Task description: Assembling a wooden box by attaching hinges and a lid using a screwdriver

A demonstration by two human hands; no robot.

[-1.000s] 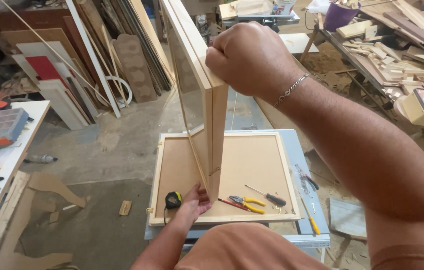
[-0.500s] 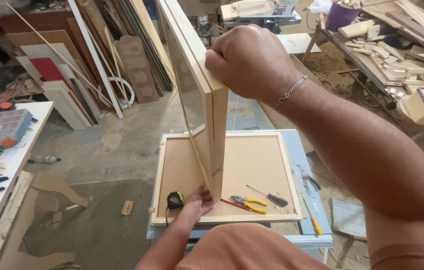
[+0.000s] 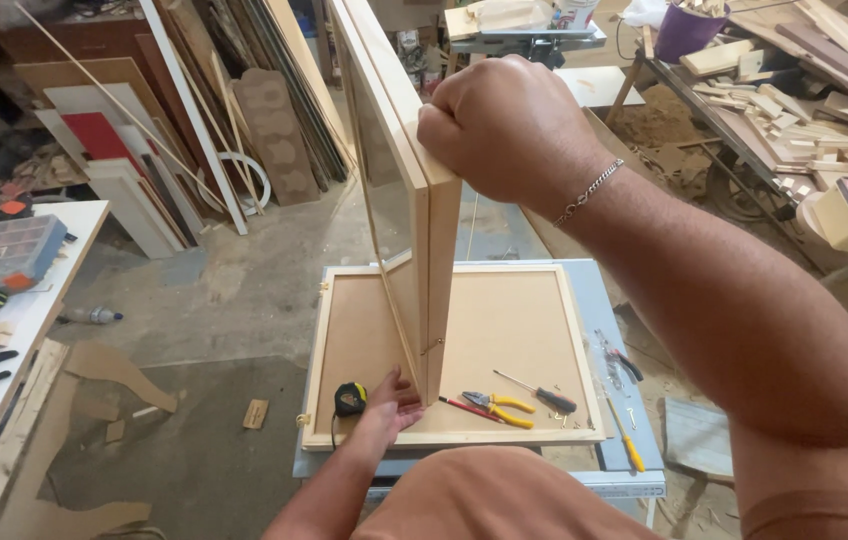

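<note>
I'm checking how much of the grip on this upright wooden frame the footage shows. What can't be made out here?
- Head view: right hand fingertips, hidden behind the upright wooden frame.
- Left hand fingers, partly hidden by the frame's lower end.
- Frame top, cut off by the upper edge.
- Small hooks beside the pliers: too small.

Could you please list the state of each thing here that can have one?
Glazed wooden frame: upright on edge, held.
Right hand: fist closed on the frame's top corner.
Left hand: open, touching the frame's bottom corner.
Flat frame: lying on the table, board side up.
Pliers: shut, lying flat.
Tape measure: retracted.
</note>
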